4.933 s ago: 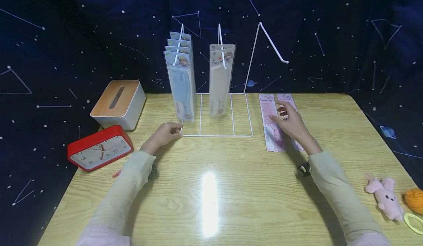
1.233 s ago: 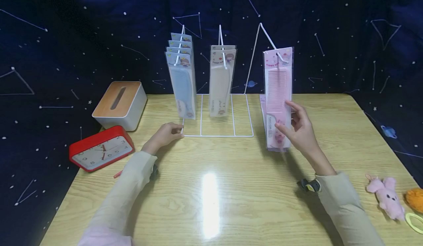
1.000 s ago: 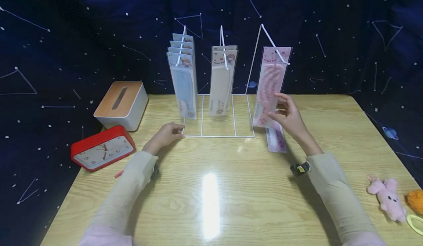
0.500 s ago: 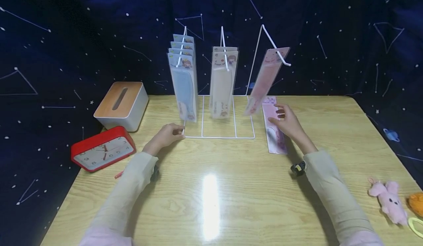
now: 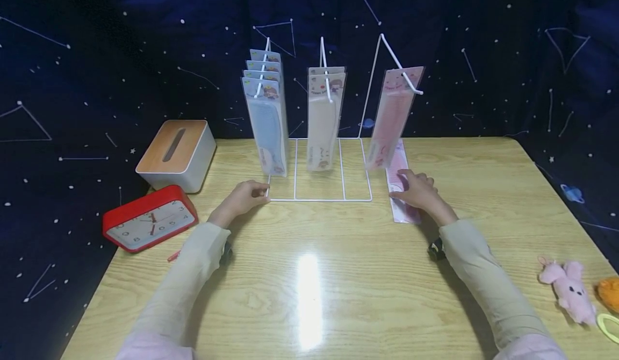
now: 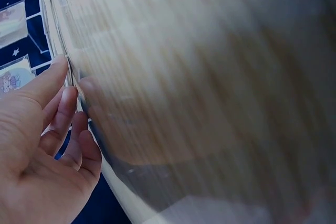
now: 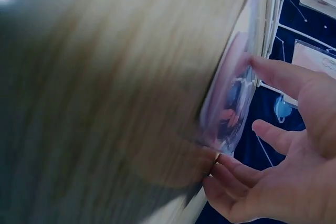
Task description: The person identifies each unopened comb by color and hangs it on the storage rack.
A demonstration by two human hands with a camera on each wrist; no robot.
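Note:
A white wire display rack [image 5: 319, 200] stands on the table with three hooks. My left hand [image 5: 243, 196] pinches the front left corner of its base; in the left wrist view thumb and fingertips [image 6: 67, 95] meet at the wire. A packaged pink comb [image 5: 390, 121] hangs tilted from the right hook. Below it another packaged pink comb [image 5: 405, 210] lies flat on the table. My right hand [image 5: 419, 189] is over this one, its thumb and fingers spread across the packet. In the right wrist view the thumb [image 7: 273, 72] is at one edge, other fingertips near the opposite edge.
Several packaged blue combs [image 5: 267, 129] hang on the left hook, and packaged beige combs [image 5: 323, 129] on the middle one. At left stand a tissue box [image 5: 176, 153] and a red clock [image 5: 150, 217]. A pink plush toy [image 5: 570, 293] lies at right.
My right hand has put one pink comb packet on the right hook and let go of it. The hand has moved down to the packet on the table. My left hand stays at the rack.

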